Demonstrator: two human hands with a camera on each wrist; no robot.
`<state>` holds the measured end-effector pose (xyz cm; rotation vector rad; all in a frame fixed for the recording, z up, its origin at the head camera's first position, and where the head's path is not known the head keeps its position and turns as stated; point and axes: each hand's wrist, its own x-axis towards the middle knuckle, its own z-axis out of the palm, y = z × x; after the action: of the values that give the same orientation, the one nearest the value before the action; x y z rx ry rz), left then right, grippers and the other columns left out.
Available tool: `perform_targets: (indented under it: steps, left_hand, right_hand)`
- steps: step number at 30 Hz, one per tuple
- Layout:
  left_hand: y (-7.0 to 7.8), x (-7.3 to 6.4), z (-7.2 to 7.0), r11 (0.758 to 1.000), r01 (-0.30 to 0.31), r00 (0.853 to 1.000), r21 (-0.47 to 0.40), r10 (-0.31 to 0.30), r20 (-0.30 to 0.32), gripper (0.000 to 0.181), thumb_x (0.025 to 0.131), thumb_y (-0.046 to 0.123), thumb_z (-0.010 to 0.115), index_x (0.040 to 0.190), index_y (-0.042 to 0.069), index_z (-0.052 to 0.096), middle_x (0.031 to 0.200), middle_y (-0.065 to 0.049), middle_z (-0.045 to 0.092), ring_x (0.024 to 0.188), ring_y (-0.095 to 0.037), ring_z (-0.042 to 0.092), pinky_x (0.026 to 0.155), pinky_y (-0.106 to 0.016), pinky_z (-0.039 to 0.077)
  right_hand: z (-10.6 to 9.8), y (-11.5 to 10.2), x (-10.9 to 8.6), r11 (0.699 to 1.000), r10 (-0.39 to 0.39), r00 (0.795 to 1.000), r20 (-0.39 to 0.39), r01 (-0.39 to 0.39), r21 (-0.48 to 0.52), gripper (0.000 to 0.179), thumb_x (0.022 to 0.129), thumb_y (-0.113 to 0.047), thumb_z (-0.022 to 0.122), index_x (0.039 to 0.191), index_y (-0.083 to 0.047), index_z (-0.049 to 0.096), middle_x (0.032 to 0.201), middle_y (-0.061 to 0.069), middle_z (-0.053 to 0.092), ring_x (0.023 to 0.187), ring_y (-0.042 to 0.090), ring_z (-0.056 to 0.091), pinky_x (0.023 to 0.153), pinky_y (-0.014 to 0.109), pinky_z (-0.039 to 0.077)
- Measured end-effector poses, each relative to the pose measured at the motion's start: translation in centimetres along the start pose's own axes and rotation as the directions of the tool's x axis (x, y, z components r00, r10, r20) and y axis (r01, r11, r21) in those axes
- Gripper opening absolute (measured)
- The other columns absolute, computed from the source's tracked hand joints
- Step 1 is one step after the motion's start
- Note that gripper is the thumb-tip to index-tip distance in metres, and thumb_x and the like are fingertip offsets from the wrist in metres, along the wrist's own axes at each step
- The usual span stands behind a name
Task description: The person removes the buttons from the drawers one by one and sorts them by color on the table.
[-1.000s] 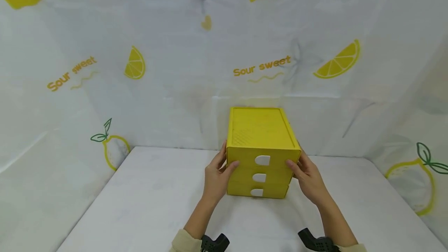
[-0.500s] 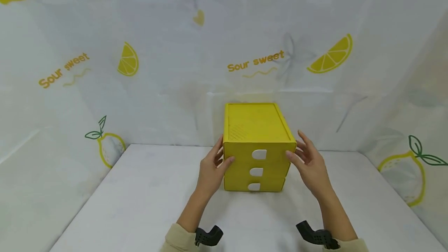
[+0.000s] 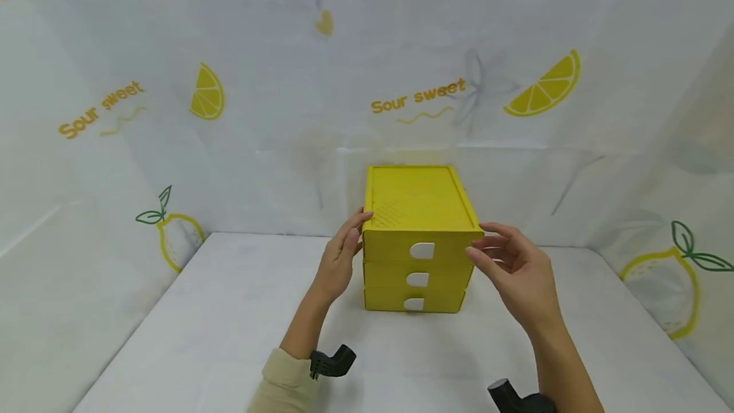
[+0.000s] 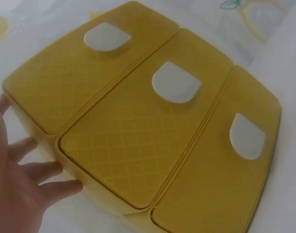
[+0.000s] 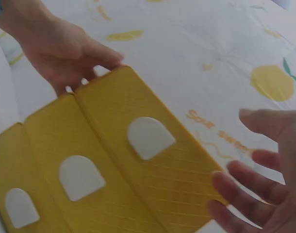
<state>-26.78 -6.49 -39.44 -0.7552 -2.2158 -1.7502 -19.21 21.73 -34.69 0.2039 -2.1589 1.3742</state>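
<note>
A yellow three-drawer storage box [image 3: 424, 199] stands upright on the white table, its drawers stacked and closed. Each drawer front carries a white rounded tab [image 3: 422, 250]. My left hand [image 3: 335, 263] rests against the box's upper left side, one finger over the top edge. In the left wrist view, the fingers of that left hand [image 4: 22, 184] lie extended along the box's side. By the upper right corner is my right hand [image 3: 527, 279], thumb in front and fingers beside the edge. The right wrist view shows the right hand [image 5: 274, 179] spread, its thumb off the box.
The white tabletop [image 3: 229, 324] extends on both sides and in front of the box. Close behind the box hangs a white sheet [image 3: 287, 113] with lemon prints, which also covers the sides. A black wrist camera [image 3: 334, 361] sits on the left wrist.
My left hand has moved up from the box's front edge to its top left edge. My right hand has loosened and shifted slightly outward. The box shows no clear movement on the table.
</note>
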Motion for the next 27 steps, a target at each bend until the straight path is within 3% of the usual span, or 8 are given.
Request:
perform_targets:
  steps: [5,11,18,27]
  left_hand:
    - [-0.2,0.1,-0.1,0.998,0.044,0.999,-0.035,-0.044,0.015,0.043,0.112,0.037,0.03,0.15,0.025,0.047,0.168,0.004,0.027,0.151,-0.032,0.037,0.112,-0.062,0.044]
    - [-0.3,0.3,0.0,0.998,0.058,0.998,-0.032,-0.058,0.008,0.043,0.111,0.039,0.033,0.15,0.028,0.047,0.168,0.007,0.027,0.153,-0.029,0.034,0.111,-0.062,0.044]
    - [0.1,0.2,0.1,0.999,0.039,0.999,-0.031,-0.039,-0.005,0.043,0.112,0.036,0.033,0.151,0.026,0.046,0.169,0.002,0.026,0.153,-0.031,0.033,0.11,-0.061,0.046]
    - [-0.2,0.2,0.2,0.999,0.041,0.999,-0.034,-0.041,-0.007,0.042,0.112,0.033,0.034,0.151,0.023,0.046,0.168,-0.001,0.027,0.152,-0.032,0.034,0.108,-0.059,0.048]
  right_hand:
    - [2.5,0.4,-0.4,0.998,0.034,0.999,-0.023,-0.032,0.062,0.03,0.084,-0.012,0.083,0.112,-0.009,0.072,0.09,-0.008,0.07,0.081,-0.002,0.067,0.075,0.01,0.057]
    - [5.0,0.8,-0.7,0.994,0.036,0.999,0.023,-0.038,0.104,0.031,0.083,-0.015,0.084,0.111,-0.009,0.073,0.103,0.009,0.075,0.086,-0.004,0.068,0.077,0.011,0.058]
    - [6.8,0.8,-0.9,0.991,0.036,0.998,-0.056,-0.029,0.128,0.028,0.081,-0.013,0.085,0.108,-0.008,0.077,0.1,0.01,0.077,0.085,-0.006,0.069,0.075,0.011,0.058]
    - [8.4,0.7,-1.0,0.999,0.014,0.98,-0.196,-0.004,0.05,0.026,0.075,-0.013,0.09,0.095,-0.006,0.075,0.088,0.006,0.074,0.076,0.003,0.066,0.066,0.012,0.055]
